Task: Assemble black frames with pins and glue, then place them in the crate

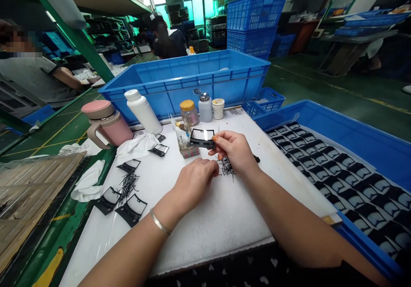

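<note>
My right hand [236, 150] pinches the right end of a black frame-like part [202, 138] with a clear opening, held above the white work board [205, 218]. Lower and to the left, my left hand [197, 180] has its fingers curled inward beside a pile of thin black strips [227, 167]; what its fingertips hold, if anything, is hidden. More black frame parts [132, 210] lie at the board's left side around a second pile of black strips [128, 186]. A small patterned box [189, 152] stands just behind my hands.
Behind the board are a large blue crate [186, 85], a pink mug [111, 124], a white bottle [144, 111] and small jars [189, 112]. A blue bin [337, 124] with rows of black parts stands at the right. A person [35, 73] sits at the far left.
</note>
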Available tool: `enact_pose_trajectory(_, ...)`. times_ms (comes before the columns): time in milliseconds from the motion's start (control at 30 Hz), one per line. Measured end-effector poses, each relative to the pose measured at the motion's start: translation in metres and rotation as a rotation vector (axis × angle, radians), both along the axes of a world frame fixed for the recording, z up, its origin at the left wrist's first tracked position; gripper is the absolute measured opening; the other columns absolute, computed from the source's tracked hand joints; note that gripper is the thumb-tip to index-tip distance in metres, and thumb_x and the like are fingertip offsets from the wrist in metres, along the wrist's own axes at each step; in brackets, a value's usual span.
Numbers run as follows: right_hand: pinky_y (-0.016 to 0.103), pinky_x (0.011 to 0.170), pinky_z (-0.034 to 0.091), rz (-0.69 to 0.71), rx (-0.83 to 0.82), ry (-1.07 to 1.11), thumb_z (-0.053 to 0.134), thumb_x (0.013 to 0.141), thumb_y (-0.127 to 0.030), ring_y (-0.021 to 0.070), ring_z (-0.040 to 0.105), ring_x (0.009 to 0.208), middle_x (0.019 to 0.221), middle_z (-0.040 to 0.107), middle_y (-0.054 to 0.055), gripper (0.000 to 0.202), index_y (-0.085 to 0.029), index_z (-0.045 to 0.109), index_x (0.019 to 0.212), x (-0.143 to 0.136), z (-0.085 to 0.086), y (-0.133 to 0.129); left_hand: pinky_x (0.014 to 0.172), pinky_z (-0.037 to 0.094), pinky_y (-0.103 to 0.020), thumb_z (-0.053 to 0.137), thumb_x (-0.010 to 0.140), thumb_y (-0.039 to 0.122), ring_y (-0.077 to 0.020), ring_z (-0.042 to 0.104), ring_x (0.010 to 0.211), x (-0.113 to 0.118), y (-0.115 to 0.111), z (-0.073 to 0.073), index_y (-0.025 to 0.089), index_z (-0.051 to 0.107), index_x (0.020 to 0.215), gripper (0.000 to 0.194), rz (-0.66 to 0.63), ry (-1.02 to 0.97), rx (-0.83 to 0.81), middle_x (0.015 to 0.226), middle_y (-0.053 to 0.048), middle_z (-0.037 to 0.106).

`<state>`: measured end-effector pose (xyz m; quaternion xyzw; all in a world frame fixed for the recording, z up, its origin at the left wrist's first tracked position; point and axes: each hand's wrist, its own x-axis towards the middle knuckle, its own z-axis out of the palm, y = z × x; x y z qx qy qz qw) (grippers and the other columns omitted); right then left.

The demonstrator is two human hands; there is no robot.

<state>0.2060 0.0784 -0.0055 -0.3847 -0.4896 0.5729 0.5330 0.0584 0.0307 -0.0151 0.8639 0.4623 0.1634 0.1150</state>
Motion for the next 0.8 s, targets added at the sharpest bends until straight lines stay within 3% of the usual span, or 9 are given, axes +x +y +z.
enact_pose_trajectory(167, 0.019, 0.043, 0.046, 0.066, 0.0, -0.064, 0.071, 0.075, -0.036, 0.0163, 0.068, 0.062, 0.065, 0.067, 0.001, 0.023, -0.016, 0.062, 0.08, -0.007, -0.001, -0.007, 0.07, 0.044, -0.026, 0.055, 0.089, 0.01, -0.0143, 0.059, 0.08, -0.026, -0.019, 0.023, 0.021, 0.062, 0.089, 0.013, 0.067, -0.328, 0.036, 0.086, 0.001, 0.065)
enact_pose_trajectory(333, 0.02, 0.049, 0.051, 0.162, 0.017, -0.162, 0.066, 0.08, -0.031, 0.0173, 0.07, 0.069, 0.073, 0.071, 0.004, 0.018, -0.015, 0.066, 0.089, -0.015, 0.0, -0.018, 0.067, 0.047, -0.024, 0.059, 0.089, 0.015, -0.013, 0.061, 0.081, -0.043, -0.019, 0.02, 0.023, 0.065, 0.098, 0.013, 0.265, -0.564, 0.126, 0.093, 0.001, 0.068)
enact_pose_trajectory(500, 0.022, 0.051, 0.053, 0.215, 0.044, -0.218, 0.064, 0.081, -0.026, 0.0172, 0.069, 0.071, 0.077, 0.072, 0.006, 0.016, -0.015, 0.068, 0.092, -0.021, 0.002, -0.025, 0.071, 0.046, -0.027, 0.061, 0.089, 0.019, -0.0144, 0.06, 0.079, -0.048, -0.017, 0.01, 0.022, 0.067, 0.092, 0.007, 0.3, -0.513, 0.186, 0.087, 0.0, 0.068)
enact_pose_trajectory(800, 0.022, 0.052, 0.055, 0.203, 0.082, -0.273, 0.063, 0.08, -0.021, 0.0156, 0.067, 0.069, 0.075, 0.071, 0.005, 0.013, -0.014, 0.068, 0.09, -0.026, 0.0, -0.031, 0.075, 0.042, -0.032, 0.058, 0.09, 0.018, -0.0175, 0.057, 0.08, -0.048, -0.02, 0.013, 0.02, 0.065, 0.088, 0.008, 0.298, -0.335, 0.243, 0.087, -0.001, 0.069)
